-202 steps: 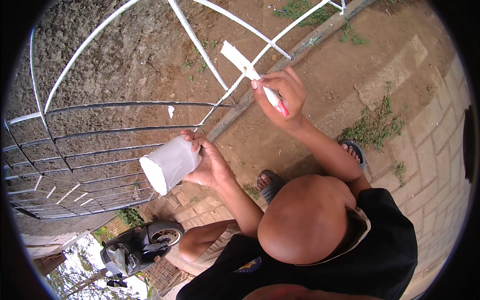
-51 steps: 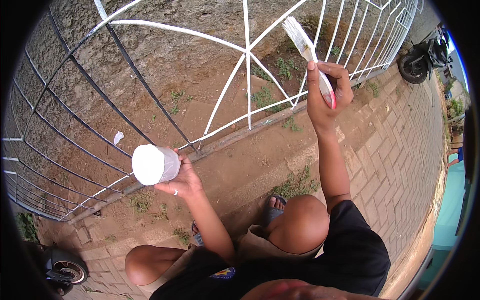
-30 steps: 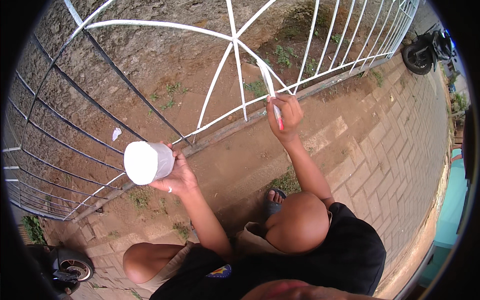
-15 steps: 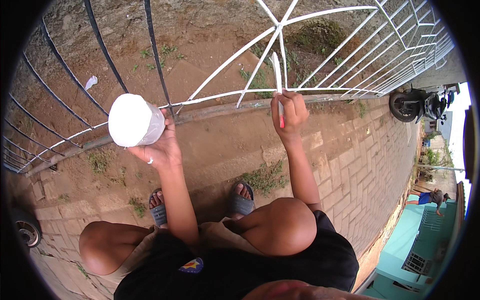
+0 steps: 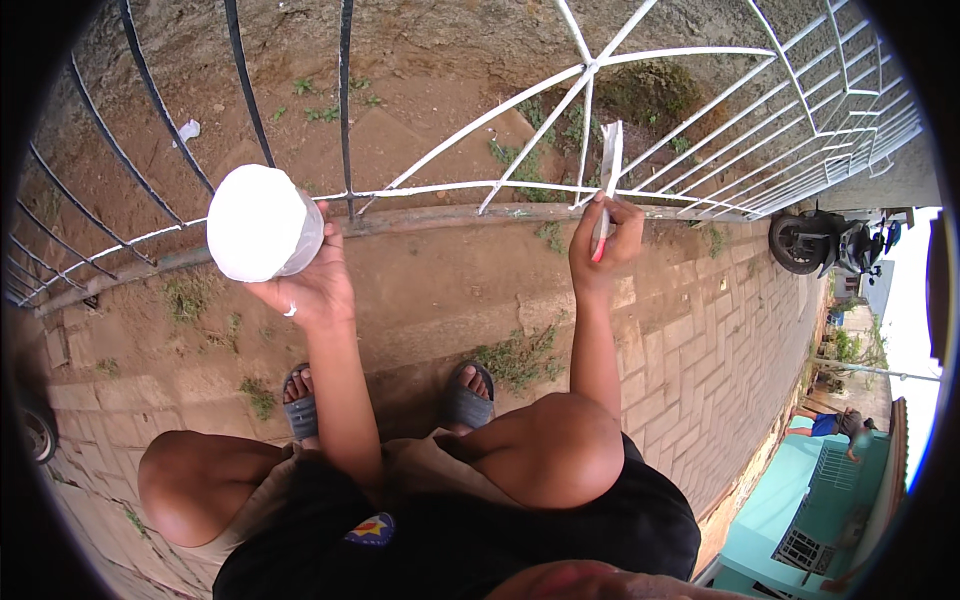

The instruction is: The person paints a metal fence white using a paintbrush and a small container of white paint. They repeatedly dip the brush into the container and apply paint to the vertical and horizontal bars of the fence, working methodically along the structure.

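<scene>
My left hand (image 5: 318, 285) is wrapped round the side of a white tub (image 5: 258, 222), whose round opening shows solid white, as if full of paint. A white smear marks the base of my thumb. In my right hand (image 5: 608, 240) is a paintbrush (image 5: 611, 160), held upright with white bristles up and a red handle tip down. The brush crosses in front of the lower rail of a metal fence (image 5: 440, 191); whether it touches is hard to tell. White covers the fence's rail and right part, while the upright bars (image 5: 345, 100) at the left are black.
Behind the fence lie bare soil and a rough wall (image 5: 440, 35). Below runs a paved path (image 5: 700, 350). A motorcycle (image 5: 830, 243) stands at the right, a wheel (image 5: 38, 435) at the far left. Another person (image 5: 845, 425) is farther off by a turquoise house (image 5: 760, 530).
My right hand has moved a little to the right along the fence with the paintbrush. The tub in my left hand sits slightly farther left of the black bar. The whole view has shifted.
</scene>
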{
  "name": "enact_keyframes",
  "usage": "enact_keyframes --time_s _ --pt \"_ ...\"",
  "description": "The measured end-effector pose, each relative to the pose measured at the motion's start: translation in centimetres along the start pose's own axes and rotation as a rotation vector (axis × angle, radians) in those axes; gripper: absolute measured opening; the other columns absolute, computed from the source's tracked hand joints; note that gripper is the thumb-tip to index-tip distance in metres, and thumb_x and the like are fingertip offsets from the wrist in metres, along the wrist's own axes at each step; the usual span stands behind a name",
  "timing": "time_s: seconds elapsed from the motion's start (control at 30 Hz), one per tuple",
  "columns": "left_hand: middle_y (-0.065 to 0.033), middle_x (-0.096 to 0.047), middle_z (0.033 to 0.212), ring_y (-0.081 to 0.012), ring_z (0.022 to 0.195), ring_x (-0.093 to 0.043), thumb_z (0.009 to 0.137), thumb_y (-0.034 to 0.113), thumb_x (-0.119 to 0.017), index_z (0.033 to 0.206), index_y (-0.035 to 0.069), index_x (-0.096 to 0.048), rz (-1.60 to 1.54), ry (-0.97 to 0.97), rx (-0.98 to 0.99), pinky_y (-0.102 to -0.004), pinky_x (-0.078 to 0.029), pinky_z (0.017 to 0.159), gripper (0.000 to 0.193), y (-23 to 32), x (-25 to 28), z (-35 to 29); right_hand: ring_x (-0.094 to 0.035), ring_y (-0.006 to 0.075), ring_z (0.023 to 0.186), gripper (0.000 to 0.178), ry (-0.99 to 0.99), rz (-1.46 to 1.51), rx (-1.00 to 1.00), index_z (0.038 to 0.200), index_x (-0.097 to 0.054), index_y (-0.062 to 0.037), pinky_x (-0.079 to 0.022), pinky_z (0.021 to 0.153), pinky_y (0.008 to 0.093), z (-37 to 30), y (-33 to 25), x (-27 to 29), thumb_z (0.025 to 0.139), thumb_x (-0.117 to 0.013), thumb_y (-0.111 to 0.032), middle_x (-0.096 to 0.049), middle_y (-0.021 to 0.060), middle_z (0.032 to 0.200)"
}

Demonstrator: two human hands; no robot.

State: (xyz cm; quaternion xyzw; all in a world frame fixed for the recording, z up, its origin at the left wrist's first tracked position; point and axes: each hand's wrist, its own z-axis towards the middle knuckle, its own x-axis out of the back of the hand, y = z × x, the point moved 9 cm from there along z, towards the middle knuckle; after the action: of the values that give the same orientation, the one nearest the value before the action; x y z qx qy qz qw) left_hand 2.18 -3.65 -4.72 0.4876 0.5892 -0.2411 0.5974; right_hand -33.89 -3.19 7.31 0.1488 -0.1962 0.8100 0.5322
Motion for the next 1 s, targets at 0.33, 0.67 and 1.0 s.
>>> enact_keyframes --time_s 0.33,0.67,1.0 --pt "-0.0218 -0.054 0.128 -0.0366 0.108 -0.055 0.084 0.062 -0.063 0.143 0.007 -0.041 -0.029 0.025 0.002 -0.0398 -0.052 0.078 0.084 0.6 0.5 0.2 -0.064 0.0291 0.078 0.018 -0.147 0.026 0.127 0.09 -0.06 -0.0031 -0.051 0.066 0.0376 -1.0 -1.3 -0.8 0.082 -0.074 0.003 -0.063 0.0129 0.088" --pt "-0.0227 -0.054 0.126 -0.0363 0.107 -0.055 0.084 0.064 -0.062 0.143 0.005 -0.04 -0.003 0.013 -0.001 -0.0409 -0.052 0.079 0.086 0.5 0.5 0.1 -0.059 0.0315 0.074 0.014 -0.339 0.026 0.273 0.089 -0.059 -0.0033 -0.047 0.061 0.0409 -2.5 -3.5 -3.0 0.084 -0.071 0.002 -0.062 0.0129 0.088" --pt "-0.0232 -0.053 0.126 -0.0364 0.108 -0.055 0.085 0.062 -0.062 0.143 0.006 -0.041 -0.011 0.007 0.017 -0.04 -0.05 0.079 0.083 0.2 0.2 0.0 -0.062 0.0303 0.079 0.016 -0.324 -0.034 0.152 0.09 -0.059 -0.0036 -0.05 0.068 0.04 -3.5 -0.6 -2.8 0.083 -0.072 0.001 -0.064 0.0136 0.09"
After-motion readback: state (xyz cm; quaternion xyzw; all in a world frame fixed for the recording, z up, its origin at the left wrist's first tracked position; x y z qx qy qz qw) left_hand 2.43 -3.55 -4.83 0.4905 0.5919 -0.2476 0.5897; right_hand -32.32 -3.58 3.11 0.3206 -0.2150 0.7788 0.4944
